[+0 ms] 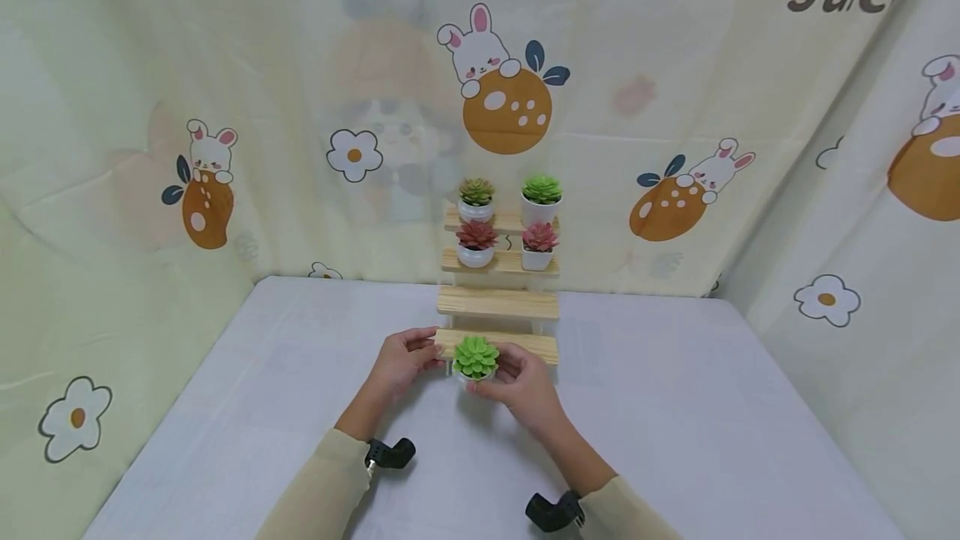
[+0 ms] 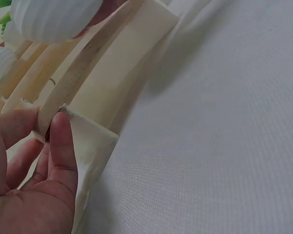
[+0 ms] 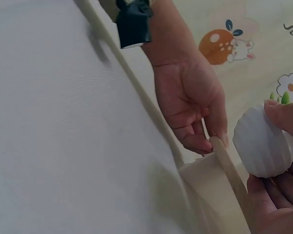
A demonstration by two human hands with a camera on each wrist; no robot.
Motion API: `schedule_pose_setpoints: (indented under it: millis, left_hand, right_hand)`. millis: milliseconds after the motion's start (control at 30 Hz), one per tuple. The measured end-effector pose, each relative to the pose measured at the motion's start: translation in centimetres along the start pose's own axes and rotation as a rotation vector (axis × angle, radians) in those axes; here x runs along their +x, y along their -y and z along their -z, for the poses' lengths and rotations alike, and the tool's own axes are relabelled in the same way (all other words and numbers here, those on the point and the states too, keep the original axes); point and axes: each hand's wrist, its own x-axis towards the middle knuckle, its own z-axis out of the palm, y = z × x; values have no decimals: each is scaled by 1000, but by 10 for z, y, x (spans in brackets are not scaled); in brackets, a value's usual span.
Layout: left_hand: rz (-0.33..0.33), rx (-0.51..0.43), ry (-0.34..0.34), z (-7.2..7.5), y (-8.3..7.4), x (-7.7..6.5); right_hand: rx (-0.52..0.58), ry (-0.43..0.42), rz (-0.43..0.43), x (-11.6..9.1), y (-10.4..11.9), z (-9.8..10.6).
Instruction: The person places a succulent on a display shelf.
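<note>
A small wooden step shelf (image 1: pixel 497 302) stands at the back of the table. My left hand (image 1: pixel 399 365) pinches the left end of its lowest plank (image 2: pixel 83 66) between thumb and fingers. In front of that plank my right hand (image 1: pixel 522 386) holds a potted succulent (image 1: pixel 476 357), bright green in a ribbed white pot (image 3: pixel 264 141). The pot is off the table, gripped by its sides. On the upper two planks stand a red-green succulent (image 1: pixel 476 192), a green one (image 1: pixel 542 189) and two reddish ones, one in a round pot (image 1: pixel 476 255), one in a square pot (image 1: pixel 537 260).
A white cloth covers the table (image 1: pixel 660 407). Close behind the shelf hangs a patterned curtain (image 1: pixel 390 232), and more curtain runs along both sides. Black camera mounts (image 1: pixel 555 513) sit on both wrists.
</note>
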Motion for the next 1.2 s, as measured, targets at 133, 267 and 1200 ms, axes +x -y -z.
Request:
schedule_pose_setpoints:
  millis: [133, 267, 1200]
  left_hand:
    - [9, 15, 0, 0, 0, 0]
    - [13, 28, -3, 1, -1, 1]
    - [-26, -8, 22, 1, 3, 1]
  right_hand:
    - [4, -34, 17, 8, 6, 0]
    - [-10, -73, 24, 18, 12, 1]
    - [-125, -145, 95, 67, 46, 2]
